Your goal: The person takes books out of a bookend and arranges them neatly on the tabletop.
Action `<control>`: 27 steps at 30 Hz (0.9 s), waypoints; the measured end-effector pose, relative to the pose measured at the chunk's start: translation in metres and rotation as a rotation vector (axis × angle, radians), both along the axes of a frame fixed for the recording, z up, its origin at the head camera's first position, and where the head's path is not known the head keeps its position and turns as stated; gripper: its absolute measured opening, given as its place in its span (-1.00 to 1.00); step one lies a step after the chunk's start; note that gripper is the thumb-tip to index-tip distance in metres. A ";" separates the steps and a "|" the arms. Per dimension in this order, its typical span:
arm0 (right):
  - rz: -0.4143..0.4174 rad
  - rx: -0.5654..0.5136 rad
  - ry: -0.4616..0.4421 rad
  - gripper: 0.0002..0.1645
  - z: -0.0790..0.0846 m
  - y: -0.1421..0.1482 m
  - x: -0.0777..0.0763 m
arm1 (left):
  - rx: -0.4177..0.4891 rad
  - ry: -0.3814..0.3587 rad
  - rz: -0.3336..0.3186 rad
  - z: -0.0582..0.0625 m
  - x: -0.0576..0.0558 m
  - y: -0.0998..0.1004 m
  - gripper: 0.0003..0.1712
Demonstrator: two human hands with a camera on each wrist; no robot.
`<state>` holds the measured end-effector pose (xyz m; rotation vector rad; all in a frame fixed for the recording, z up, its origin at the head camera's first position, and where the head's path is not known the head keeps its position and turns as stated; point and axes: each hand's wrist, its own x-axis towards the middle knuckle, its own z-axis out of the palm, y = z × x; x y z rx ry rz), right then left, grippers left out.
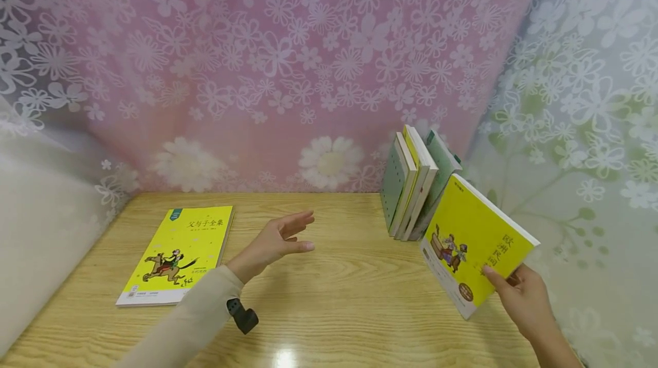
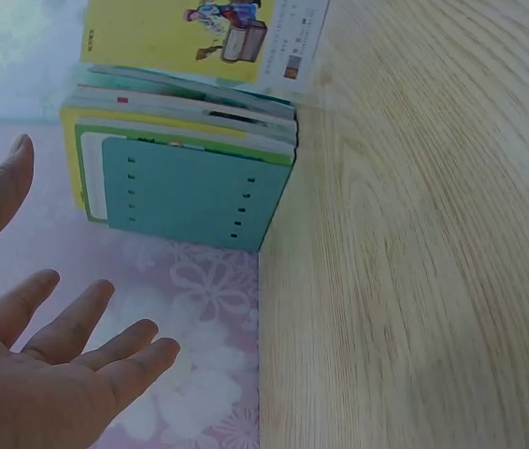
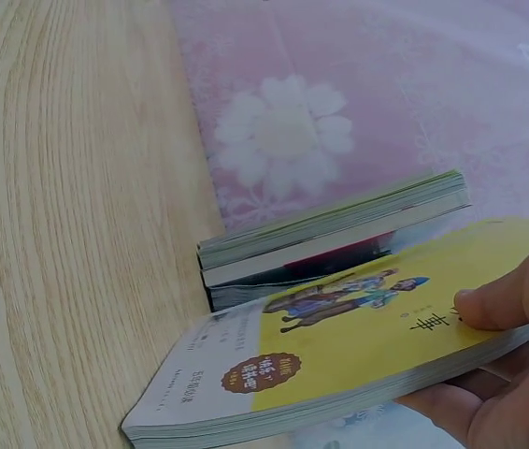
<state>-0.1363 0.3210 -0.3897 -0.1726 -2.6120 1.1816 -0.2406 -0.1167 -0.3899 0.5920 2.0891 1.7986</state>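
My right hand [image 1: 526, 296] grips a yellow paperback book [image 1: 475, 236] by its right edge, thumb on the cover and fingers beneath. The book is tilted, its cover showing a cartoon picture and a white band along the bottom. Just behind it, several books [image 1: 411, 191] stand upright in a row at the back right, with a teal bookend [image 2: 190, 192] at their left side. Over the middle of the table my left hand [image 1: 277, 242] holds nothing; its fingers are spread and relaxed, pointing toward the row.
Another yellow book [image 1: 180, 254] lies flat, cover up, at the left of the wooden table [image 1: 329, 311]. A pink floral curtain [image 1: 288, 71] hangs along the back, and a pale floral curtain [image 1: 581, 128] closes off the right side.
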 end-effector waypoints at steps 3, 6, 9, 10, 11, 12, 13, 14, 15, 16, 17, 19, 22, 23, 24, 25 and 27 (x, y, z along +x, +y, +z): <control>0.012 0.024 -0.005 -0.56 0.001 0.001 0.003 | 0.018 -0.001 -0.018 0.000 -0.001 0.007 -0.14; 0.015 0.037 -0.014 -0.56 0.003 0.000 0.006 | 0.026 -0.002 -0.034 0.001 -0.001 0.015 -0.13; 0.010 0.038 -0.019 -0.56 0.003 -0.001 0.008 | 0.035 -0.001 -0.048 0.003 -0.002 0.024 -0.14; 0.006 0.041 -0.024 -0.56 0.004 -0.002 0.008 | 0.034 0.003 -0.051 0.005 -0.003 0.027 -0.15; 0.003 0.035 -0.035 -0.56 0.004 -0.002 0.009 | 0.036 0.009 -0.056 0.006 -0.003 0.030 -0.16; 0.001 0.029 -0.044 -0.55 0.004 -0.003 0.009 | 0.035 0.015 -0.062 0.008 -0.004 0.033 -0.16; 0.000 0.025 -0.052 -0.54 0.005 -0.003 0.010 | 0.036 0.020 -0.069 0.010 -0.005 0.036 -0.16; 0.000 0.022 -0.057 -0.54 0.005 -0.004 0.011 | 0.041 0.026 -0.076 0.012 -0.006 0.040 -0.17; 0.000 0.016 -0.067 -0.54 0.005 -0.004 0.011 | 0.039 0.031 -0.080 0.014 -0.006 0.043 -0.17; 0.001 0.013 -0.078 -0.53 0.005 -0.004 0.012 | 0.038 0.033 -0.083 0.016 -0.007 0.047 -0.17; 0.005 0.005 -0.083 -0.53 0.006 -0.005 0.012 | 0.042 0.032 -0.088 0.017 -0.007 0.050 -0.17; 0.011 -0.004 -0.084 -0.53 0.006 -0.006 0.013 | 0.047 0.026 -0.094 0.019 -0.008 0.057 -0.18; 0.023 -0.029 -0.091 -0.53 0.007 -0.007 0.013 | 0.060 0.018 -0.104 0.021 -0.009 0.065 -0.18; 0.033 -0.046 -0.092 -0.53 0.008 -0.008 0.013 | 0.063 0.016 -0.106 0.021 -0.010 0.067 -0.18; 0.043 -0.059 -0.098 -0.52 0.008 -0.008 0.013 | 0.066 0.015 -0.106 0.021 -0.010 0.069 -0.18; 0.054 -0.074 -0.105 -0.52 0.008 -0.008 0.013 | 0.072 0.014 -0.105 0.021 -0.010 0.071 -0.19; 0.078 -0.102 -0.109 -0.52 0.008 -0.010 0.013 | 0.082 0.008 -0.104 0.020 -0.010 0.074 -0.19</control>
